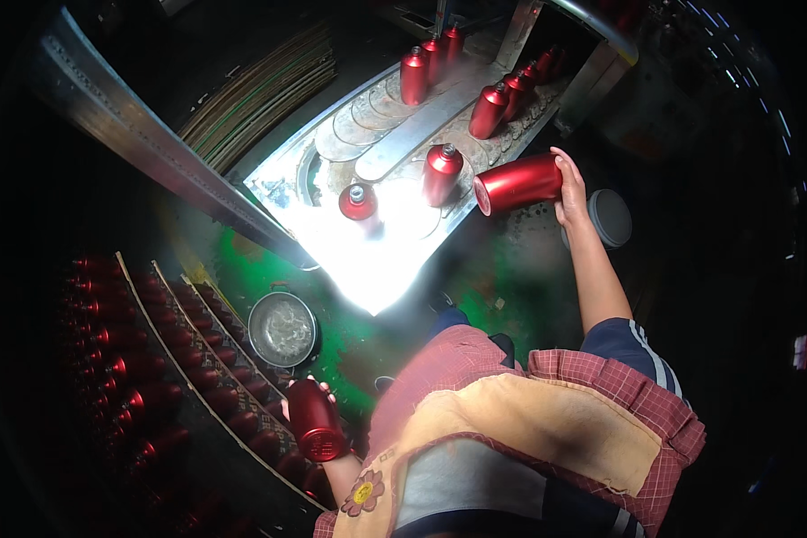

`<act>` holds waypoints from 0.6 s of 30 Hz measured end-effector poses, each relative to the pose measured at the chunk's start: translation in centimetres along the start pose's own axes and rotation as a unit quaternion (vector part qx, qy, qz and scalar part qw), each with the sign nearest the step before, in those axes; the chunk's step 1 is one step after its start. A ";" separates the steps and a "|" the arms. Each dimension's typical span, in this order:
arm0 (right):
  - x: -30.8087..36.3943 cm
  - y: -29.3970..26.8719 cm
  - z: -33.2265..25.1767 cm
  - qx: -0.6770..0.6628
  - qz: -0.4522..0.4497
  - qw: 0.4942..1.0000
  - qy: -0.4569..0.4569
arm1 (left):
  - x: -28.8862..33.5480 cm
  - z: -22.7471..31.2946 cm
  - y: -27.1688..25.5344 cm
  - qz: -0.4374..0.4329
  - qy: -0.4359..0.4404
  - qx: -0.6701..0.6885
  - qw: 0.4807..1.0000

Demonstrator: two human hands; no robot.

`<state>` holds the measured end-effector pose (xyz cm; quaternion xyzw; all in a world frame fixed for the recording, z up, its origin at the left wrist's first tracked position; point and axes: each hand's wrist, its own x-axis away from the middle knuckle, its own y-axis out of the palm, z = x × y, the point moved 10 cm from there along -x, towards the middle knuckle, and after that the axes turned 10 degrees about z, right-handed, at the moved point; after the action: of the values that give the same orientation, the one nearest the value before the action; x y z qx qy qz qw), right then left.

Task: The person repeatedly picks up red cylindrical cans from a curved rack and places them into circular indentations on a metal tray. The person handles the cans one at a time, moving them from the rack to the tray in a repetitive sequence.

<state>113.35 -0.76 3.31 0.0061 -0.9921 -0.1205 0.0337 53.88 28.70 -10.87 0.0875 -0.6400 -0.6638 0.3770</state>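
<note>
My right hand (pixel 572 192) is closed round one end of a shiny red metal bottle (pixel 522 184), held on its side beside the conveyor. The round base of this bottle points left, and its neck end is hidden in my grip. Low on the left, my left hand (pixel 329 392) wraps round a second red bottle (pixel 316 423), base tilted toward me. Its neck is out of sight. On the lit conveyor (pixel 394 134) two red bottles, a nearer one (pixel 357 204) and another one (pixel 442 175), stand upright near its close end. Several more stand farther along.
Rows of red bottles lie between cardboard sheets (pixel 184 345) at the left. A round metal pan (pixel 282 329) sits on the green floor. A curved metal rail (pixel 143 134) crosses the upper left, near stacked sheets (pixel 260 94). A pale bucket (pixel 610 218) stands behind my right forearm.
</note>
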 end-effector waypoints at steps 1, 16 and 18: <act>-3.6 -0.5 -1.5 0.036 0.007 0.997 -0.067 | -2.5 -0.8 3.3 0.004 0.018 -0.046 0.999; -31.4 13.0 5.2 0.423 -0.102 0.844 -0.312 | -45.5 -20.5 44.6 -0.010 0.557 -0.726 0.404; -32.2 13.6 5.9 0.429 -0.132 0.836 -0.317 | -49.5 -22.1 41.6 0.037 0.529 -0.755 0.385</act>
<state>144.98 14.54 -1.23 0.1123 -0.8906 0.3187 -0.3044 117.95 45.93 5.43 0.0768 0.4515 -0.6786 0.5742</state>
